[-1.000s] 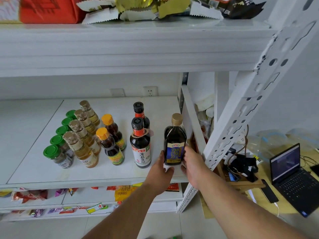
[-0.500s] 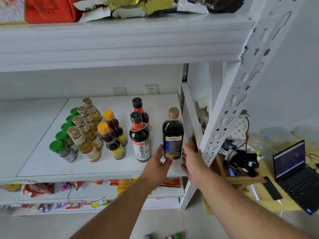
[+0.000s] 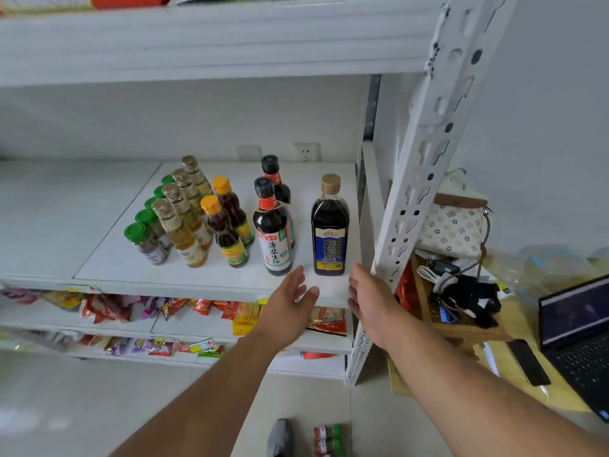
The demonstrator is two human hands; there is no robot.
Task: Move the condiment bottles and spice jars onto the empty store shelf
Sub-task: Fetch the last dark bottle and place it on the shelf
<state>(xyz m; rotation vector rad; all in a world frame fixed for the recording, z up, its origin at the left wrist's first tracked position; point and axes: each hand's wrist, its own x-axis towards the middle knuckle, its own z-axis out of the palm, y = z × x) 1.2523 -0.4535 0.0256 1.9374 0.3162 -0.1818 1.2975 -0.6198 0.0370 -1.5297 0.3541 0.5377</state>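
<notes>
Both hands hover in front of the shelf edge with nothing in them: my left hand point(image 3: 290, 303) has its fingers spread and relaxed just short of the board, and my right hand point(image 3: 369, 300) is flat and loose beside the slotted white upright point(image 3: 428, 179).

Reading the shelf point(image 3: 99, 268) from the left, I see a row of green-capped spice jars point(image 3: 148, 242), then a row of pale oil bottles point(image 3: 184, 232), two orange-capped bottles point(image 3: 227, 232), two black-capped soy sauce bottles point(image 3: 273, 229) one behind the other, and last a dark bottle with a tan cap point(image 3: 330, 229), standing upright and alone near the front right corner, apart from both hands.

I judge these bottles to be glass or hard plastic, full of liquid, so fairly heavy for their size, stiff, smooth-sided and likely to slip; a knock could topple them into their neighbours. I would take each around the labelled body, low, rather than by the narrow neck, and steady tall ones with the second hand. The jars look light and easy to pinch around the cap or body.

Down at the bottom edge, a few more small jars point(image 3: 328, 438) lie on the floor beside a shoe point(image 3: 280, 437), cut off by the frame, so I cannot count them. The rear jars and bottles in each row are largely hidden by those in front.
</notes>
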